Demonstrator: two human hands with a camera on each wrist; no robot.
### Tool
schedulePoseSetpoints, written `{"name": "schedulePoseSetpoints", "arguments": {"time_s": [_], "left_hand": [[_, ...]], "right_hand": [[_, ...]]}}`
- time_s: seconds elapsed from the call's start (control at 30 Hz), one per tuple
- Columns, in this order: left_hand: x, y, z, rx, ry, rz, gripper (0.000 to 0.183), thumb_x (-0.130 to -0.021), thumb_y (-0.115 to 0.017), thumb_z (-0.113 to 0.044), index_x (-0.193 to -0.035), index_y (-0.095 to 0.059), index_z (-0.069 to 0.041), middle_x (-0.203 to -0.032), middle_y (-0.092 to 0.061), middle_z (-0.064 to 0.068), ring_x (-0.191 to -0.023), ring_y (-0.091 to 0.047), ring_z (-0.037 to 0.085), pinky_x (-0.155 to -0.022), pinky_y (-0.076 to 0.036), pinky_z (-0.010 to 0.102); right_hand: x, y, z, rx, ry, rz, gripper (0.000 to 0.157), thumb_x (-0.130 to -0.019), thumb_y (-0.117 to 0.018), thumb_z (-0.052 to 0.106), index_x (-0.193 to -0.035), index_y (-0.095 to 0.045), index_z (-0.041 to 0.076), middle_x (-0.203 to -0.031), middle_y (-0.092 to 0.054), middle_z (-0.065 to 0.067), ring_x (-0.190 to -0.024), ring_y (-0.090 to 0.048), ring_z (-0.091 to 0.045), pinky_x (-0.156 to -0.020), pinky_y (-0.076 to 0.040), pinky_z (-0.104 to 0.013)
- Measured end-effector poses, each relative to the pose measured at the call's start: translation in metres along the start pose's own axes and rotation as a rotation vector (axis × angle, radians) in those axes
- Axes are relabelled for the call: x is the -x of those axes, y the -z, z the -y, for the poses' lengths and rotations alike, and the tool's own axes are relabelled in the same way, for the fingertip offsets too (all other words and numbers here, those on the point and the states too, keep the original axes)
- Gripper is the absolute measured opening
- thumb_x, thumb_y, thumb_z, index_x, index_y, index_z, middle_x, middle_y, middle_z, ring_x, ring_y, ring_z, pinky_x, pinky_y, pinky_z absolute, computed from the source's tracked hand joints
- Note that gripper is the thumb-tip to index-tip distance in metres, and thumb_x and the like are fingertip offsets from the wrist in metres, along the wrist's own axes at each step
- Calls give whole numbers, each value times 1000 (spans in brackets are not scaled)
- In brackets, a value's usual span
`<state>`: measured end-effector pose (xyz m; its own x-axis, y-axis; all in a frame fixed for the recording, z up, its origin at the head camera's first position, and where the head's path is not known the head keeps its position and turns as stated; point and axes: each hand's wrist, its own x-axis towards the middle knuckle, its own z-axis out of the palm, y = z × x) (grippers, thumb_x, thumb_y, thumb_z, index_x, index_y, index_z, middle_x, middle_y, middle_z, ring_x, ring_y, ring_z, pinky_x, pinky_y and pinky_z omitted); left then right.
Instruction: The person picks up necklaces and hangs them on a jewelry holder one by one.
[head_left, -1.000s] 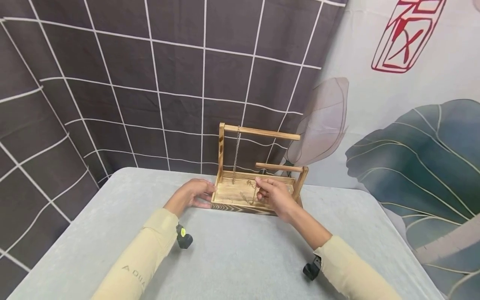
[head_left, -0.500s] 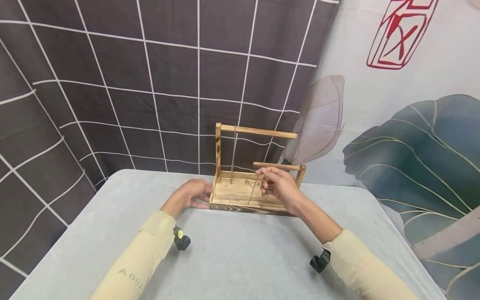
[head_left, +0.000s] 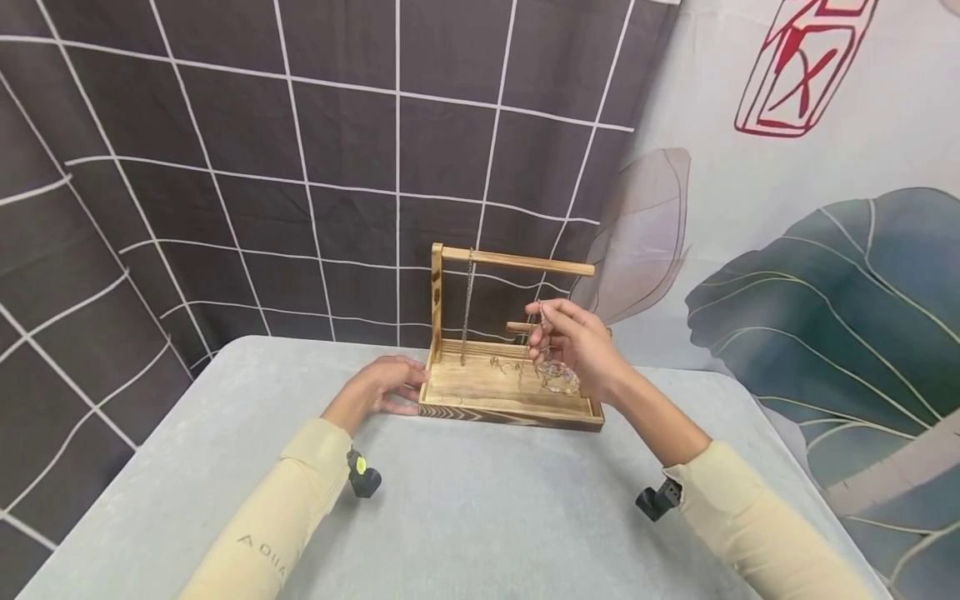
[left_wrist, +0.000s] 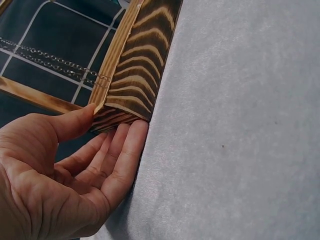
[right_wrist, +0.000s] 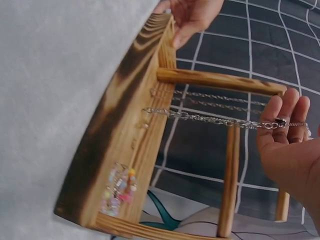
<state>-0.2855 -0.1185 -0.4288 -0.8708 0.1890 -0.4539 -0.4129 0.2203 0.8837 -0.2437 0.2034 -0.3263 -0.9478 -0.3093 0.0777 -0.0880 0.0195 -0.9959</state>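
Observation:
My left hand (head_left: 384, 383) grips the left end of a wooden jewellery stand (head_left: 495, 412), thumb (left_wrist: 80, 121) at the tray's rim and fingers against its end wall. A silver chain (right_wrist: 200, 117) is pinched in the fingertips of my right hand (head_left: 573, 337). It dangles over the tray, raised near the short lower bar (head_left: 517, 327), which the hand partly hides. Another thin chain (head_left: 467, 308) hangs from the left part of the long upper bar (head_left: 532, 262).
Colourful beaded jewellery (right_wrist: 119, 190) lies at the tray's right end, with small gold-coloured pieces (head_left: 497, 363) nearer its middle. Behind the stand hangs a dark grid-patterned curtain (head_left: 352, 150). A pale cloth (head_left: 480, 508) covers the table.
My right hand has risen from the tray and moved right, lifting the chain toward the bars. The left hand stays at the stand's left end.

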Motion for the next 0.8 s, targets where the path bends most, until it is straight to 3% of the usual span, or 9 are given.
{"name": "schedulePoseSetpoints", "arguments": {"time_s": [0.3, 0.63, 0.8], "left_hand": [[2, 1, 1, -18, -11, -7, 42, -109, -69, -10, -149, -59, 0, -103, -72, 6, -89, -72, 20, -87, -76, 44], [5, 0, -2, -17, -10, 0, 44, -110, -69, -10, -151, -58, 1, -104, -72, 7, -90, -73, 21, -88, -76, 45], [3, -1, -3, -19, -10, 1, 44, -110, -69, -10, -151, -58, 1, -102, -72, 6, -90, -73, 21, -88, -76, 44]], "right_hand": [[-1, 10, 21, 20, 69, -16, 34, -123, -46, 29, -141, -58, 2, -90, -72, 4, -80, -73, -12, -74, -66, -24], [1, 25, 42, 20, 106, -29, 26, -123, -47, 29, -136, -62, 12, -96, -76, 4, -81, -74, -12, -73, -66, -25], [3, 32, 50, 28, 142, -45, 29, -123, -47, 29, -137, -61, 7, -96, -78, 4, -82, -74, -12, -73, -67, -25]]}}
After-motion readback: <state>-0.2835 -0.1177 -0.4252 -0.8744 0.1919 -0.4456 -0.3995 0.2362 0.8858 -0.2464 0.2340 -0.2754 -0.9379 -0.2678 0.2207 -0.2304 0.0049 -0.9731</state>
